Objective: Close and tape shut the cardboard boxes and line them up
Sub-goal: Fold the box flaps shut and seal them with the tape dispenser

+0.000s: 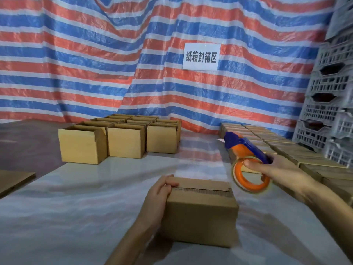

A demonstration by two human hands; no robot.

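Striped tarp wall (76,64) (paper sign (201,56)), grey crates (328,111)

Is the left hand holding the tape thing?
No, the right hand grips the tape dispenser; the left hand holds the box.

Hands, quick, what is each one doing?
Left hand: holds the left end of the box, fingers curled over its top.
Right hand: grips the tape dispenser.

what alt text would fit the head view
A person's left hand holds a closed cardboard box while the right hand grips an orange and blue tape dispenser beside it. Open boxes stand behind; closed boxes line the right.
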